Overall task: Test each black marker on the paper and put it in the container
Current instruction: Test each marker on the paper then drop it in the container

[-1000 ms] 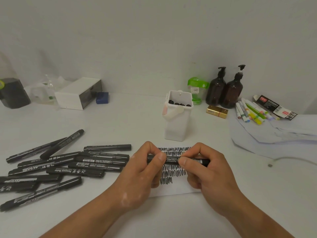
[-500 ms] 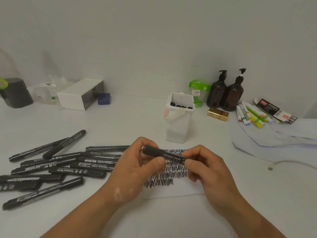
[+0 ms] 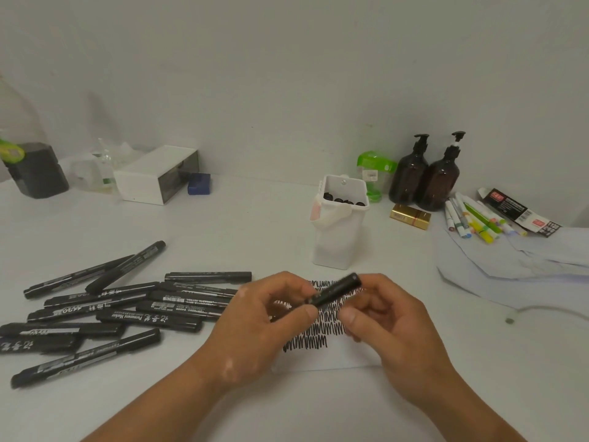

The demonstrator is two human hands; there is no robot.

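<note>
1. I see my left hand [image 3: 271, 317] raised just above the paper [image 3: 338, 355], fingers curled in, its thumb and forefinger pinching the near end of a black marker [image 3: 336, 290].
2. The marker tilts up and away to the right, its far end clear of both hands and pointing roughly toward the container [image 3: 339, 240].
3. My right hand [image 3: 387, 317] sits just beside the marker, palm turned inward and fingers loosely bent; its thumb tip is close under the barrel, but I cannot tell whether it touches or grips.
4. The paper lies flat on the counter [image 3: 255, 218] beneath both hands, covered with rows of black scribbles [image 3: 306, 341]; my hands hide much of it.
5. The white container stands upright beyond the paper, well clear of my hands, with about five black marker ends [image 3: 342, 199] showing inside its rim.
6. To my left, a loose heap of black markers [image 3: 127, 307] rests on the counter, some overlapping; I count roughly thirteen.
7. At the back right stand two brown pump bottles [image 3: 425, 177], touching each other, with a green-topped item [image 3: 376, 169] to their left and one small gold box [image 3: 410, 215] in front.
8. Further right, a bundle of coloured pens [image 3: 475, 218] lies on loose sheets.
9. At the back left sit a white box [image 3: 153, 178], a small blue block [image 3: 199, 183] and a dark grey container [image 3: 38, 170].
</note>
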